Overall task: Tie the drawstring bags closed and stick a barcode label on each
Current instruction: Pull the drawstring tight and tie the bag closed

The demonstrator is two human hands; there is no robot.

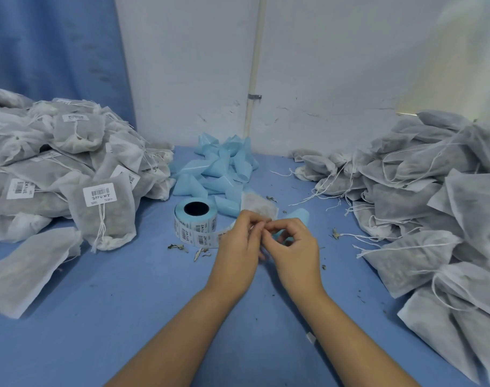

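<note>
A blue table [126, 317] fills the lower part of the frame, with small dried leaf bits [179, 248] near the centre. Behind it stands a white wall [336, 65] with a thin white pipe [255, 51] held by a metal clamp [254, 96]; a blue curtain [51, 51] hangs in the upper left

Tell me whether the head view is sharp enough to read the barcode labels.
Head view: soft overall, the white barcode label roll shows bars but no legible text; wide-angle lens tilts the white wall pipe; lighting even, faint glare upper right.
</note>
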